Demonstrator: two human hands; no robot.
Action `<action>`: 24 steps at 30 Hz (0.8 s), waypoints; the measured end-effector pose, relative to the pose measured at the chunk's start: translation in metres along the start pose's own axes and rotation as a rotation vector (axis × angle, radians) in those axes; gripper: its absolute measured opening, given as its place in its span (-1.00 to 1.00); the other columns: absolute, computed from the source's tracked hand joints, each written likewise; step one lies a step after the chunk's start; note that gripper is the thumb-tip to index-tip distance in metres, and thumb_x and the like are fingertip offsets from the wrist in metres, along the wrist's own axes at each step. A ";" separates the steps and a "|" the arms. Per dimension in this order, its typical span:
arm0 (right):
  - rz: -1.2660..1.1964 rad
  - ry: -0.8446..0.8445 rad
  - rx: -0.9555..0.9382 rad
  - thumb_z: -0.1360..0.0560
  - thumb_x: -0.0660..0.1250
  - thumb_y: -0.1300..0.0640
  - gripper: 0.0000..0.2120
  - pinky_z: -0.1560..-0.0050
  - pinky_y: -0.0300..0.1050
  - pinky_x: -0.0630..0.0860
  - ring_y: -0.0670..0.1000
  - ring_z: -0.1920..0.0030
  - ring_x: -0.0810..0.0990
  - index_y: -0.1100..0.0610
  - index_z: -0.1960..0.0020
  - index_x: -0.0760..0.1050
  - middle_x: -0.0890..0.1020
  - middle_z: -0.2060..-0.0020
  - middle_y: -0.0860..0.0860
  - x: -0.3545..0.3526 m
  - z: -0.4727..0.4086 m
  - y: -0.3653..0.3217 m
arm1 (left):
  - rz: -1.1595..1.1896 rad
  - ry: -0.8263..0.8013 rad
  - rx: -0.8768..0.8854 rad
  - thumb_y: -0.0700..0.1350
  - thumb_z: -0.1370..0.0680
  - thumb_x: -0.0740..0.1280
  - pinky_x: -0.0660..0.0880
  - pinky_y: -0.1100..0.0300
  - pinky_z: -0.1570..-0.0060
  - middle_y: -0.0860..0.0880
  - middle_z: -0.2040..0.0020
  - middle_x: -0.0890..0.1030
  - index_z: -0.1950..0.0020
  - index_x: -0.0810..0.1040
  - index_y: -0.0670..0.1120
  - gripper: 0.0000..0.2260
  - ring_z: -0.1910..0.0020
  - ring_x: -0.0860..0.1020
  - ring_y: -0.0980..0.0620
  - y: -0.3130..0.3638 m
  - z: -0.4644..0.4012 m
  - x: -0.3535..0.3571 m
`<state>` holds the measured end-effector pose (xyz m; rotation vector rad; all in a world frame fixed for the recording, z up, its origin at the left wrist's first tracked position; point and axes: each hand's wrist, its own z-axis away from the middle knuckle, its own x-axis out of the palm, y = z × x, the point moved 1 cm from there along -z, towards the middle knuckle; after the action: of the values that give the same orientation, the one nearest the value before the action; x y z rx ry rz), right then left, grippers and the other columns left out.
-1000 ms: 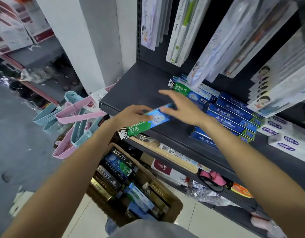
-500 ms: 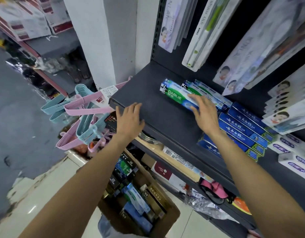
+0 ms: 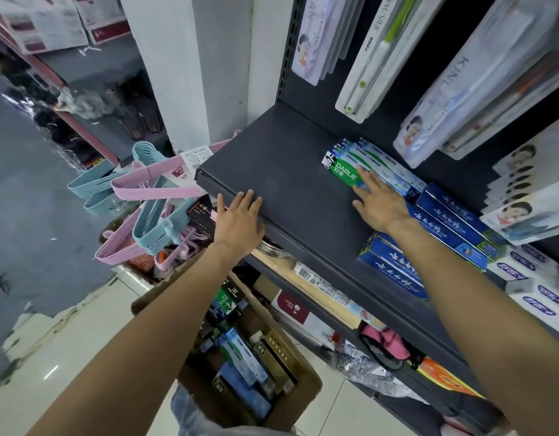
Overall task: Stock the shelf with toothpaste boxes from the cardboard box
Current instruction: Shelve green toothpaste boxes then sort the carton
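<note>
A person's right hand (image 3: 380, 204) presses flat on a green toothpaste box (image 3: 344, 171) atop the dark shelf (image 3: 281, 171). The left hand (image 3: 238, 220) rests on the shelf's near edge.

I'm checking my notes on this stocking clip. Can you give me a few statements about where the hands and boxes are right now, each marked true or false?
1. The right hand lies with straight fingers on the green and white Darlie toothpaste box on the dark grey metal shelf. True.
2. The left hand grips a toothpaste box. False: it holds nothing and rests flat on the shelf's front edge.
3. The brown cardboard box on the floor is empty. False: it holds several boxes.
4. Dark blue toothpaste boxes are stacked to the right of the Darlie box. True.
</note>
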<state>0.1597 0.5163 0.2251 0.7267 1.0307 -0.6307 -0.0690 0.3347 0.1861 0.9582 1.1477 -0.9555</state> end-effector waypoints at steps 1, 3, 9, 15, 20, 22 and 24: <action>0.009 -0.005 0.009 -0.63 0.02 -0.04 -0.53 -0.50 0.08 0.03 0.03 -0.53 -0.15 0.09 -0.50 0.17 -0.25 -0.52 -0.06 0.001 0.006 0.006 | 0.000 -0.001 0.006 0.09 -0.60 0.10 -0.11 -0.19 -0.45 -0.03 -0.56 0.09 -0.54 0.09 -0.02 -0.47 -0.53 0.05 -0.04 -0.001 0.000 0.001; 0.010 -0.006 0.025 -0.62 0.03 -0.07 -0.52 -0.51 0.08 -0.07 0.05 -0.53 -0.19 0.07 -0.49 0.21 -0.23 -0.53 -0.04 0.002 0.016 0.011 | 0.063 0.008 0.011 0.07 -0.60 0.12 -0.10 -0.17 -0.45 -0.03 -0.55 0.10 -0.53 0.11 -0.02 -0.47 -0.53 0.04 -0.03 -0.001 0.001 0.002; -0.349 0.304 -0.169 -0.60 0.15 0.05 -0.67 -0.45 0.09 0.15 0.09 -0.50 0.11 0.10 -0.32 0.45 0.23 -0.49 0.04 -0.017 0.050 -0.062 | 0.551 0.380 -0.013 -0.14 -0.51 0.27 0.34 -0.01 -0.25 -0.06 -0.22 0.53 -0.25 0.51 -0.07 -0.70 -0.24 0.45 -0.08 -0.021 0.042 0.011; -0.541 0.142 -0.415 -0.59 0.17 0.13 -0.75 0.02 -0.08 0.49 0.03 -0.06 0.59 0.06 -0.19 0.54 0.63 -0.09 -0.02 0.036 0.091 -0.190 | 0.715 0.438 -0.387 -0.19 -0.51 0.33 0.38 0.18 0.10 0.11 0.08 0.51 -0.09 0.50 -0.08 -0.83 0.10 0.43 0.16 -0.078 0.141 0.052; -0.556 -0.157 -0.467 -0.55 0.22 0.16 -0.78 0.14 -0.13 0.49 0.03 0.09 0.61 0.08 -0.14 0.57 0.68 0.08 0.04 0.143 0.071 -0.270 | 0.803 -0.022 -0.722 -0.05 -0.52 0.34 0.49 0.14 0.11 0.04 0.03 0.61 -0.15 0.52 0.01 -0.79 0.07 0.57 0.05 -0.138 0.189 0.150; -0.570 -0.212 -0.467 -0.53 0.23 0.16 -0.78 -0.02 -0.06 0.53 0.04 0.08 0.62 0.09 -0.14 0.56 0.68 0.07 0.03 0.193 0.057 -0.298 | 0.794 -0.122 -0.797 -0.03 -0.50 0.37 0.45 0.18 0.11 0.05 -0.04 0.57 -0.23 0.48 0.00 -0.69 0.02 0.55 0.05 -0.153 0.199 0.189; -0.606 -0.333 -0.403 -0.52 0.25 0.16 -0.74 -0.08 0.04 0.53 0.08 -0.01 0.62 0.10 -0.20 0.52 0.67 -0.02 0.06 0.245 0.046 -0.324 | 0.776 -0.143 -0.909 -0.01 -0.48 0.40 0.47 0.14 0.07 0.02 -0.13 0.51 -0.35 0.37 -0.03 -0.53 -0.06 0.54 0.01 -0.164 0.204 0.231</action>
<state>0.0326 0.2525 -0.0597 -0.0618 1.0200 -0.9862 -0.1322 0.0670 -0.0287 0.4790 0.8247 0.1511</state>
